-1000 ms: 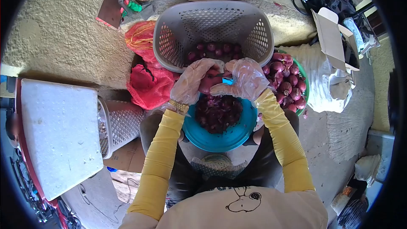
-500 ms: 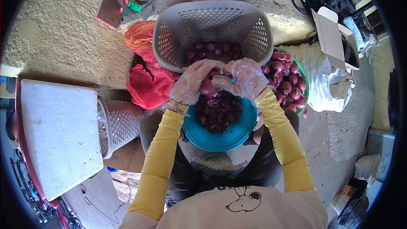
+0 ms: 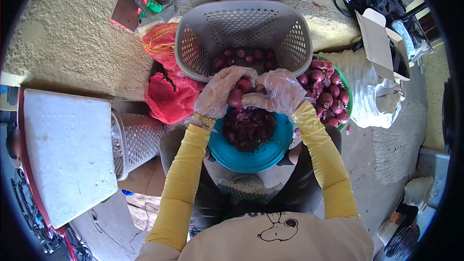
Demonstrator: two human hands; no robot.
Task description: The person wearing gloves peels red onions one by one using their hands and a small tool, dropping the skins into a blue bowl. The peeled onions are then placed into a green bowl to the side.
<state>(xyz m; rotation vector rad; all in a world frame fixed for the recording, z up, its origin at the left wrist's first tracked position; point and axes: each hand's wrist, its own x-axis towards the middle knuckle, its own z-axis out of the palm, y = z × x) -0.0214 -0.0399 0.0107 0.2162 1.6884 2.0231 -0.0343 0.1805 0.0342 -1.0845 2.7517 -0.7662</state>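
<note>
In the head view a red onion (image 3: 235, 97) sits in my left hand (image 3: 218, 91), whose gloved fingers are closed round it above a blue basin. Close beside it is my right hand (image 3: 280, 92), also in a clear plastic glove. Its thumb reaches to the onion and its fingers are curled; what they pinch, if anything, is hidden. The blue basin (image 3: 282, 152) between my knees contains a heap of dark red onion skins (image 3: 249, 130). Beyond my hands stands a grey perforated basket (image 3: 241, 12) with several red onions (image 3: 249, 59) at its bottom.
A green-rimmed basin (image 3: 350, 101) heaped with red onions (image 3: 333, 92) stands at right, beside a white sack (image 3: 367, 87). Red mesh sacks (image 3: 169, 94) lie left of the basket. A white foam box lid (image 3: 67, 154) and a tilted basket (image 3: 142, 137) are farther left.
The onion has turned slightly in my left hand and shows more of its side. My right hand has shifted a little, its thumb still at the onion.
</note>
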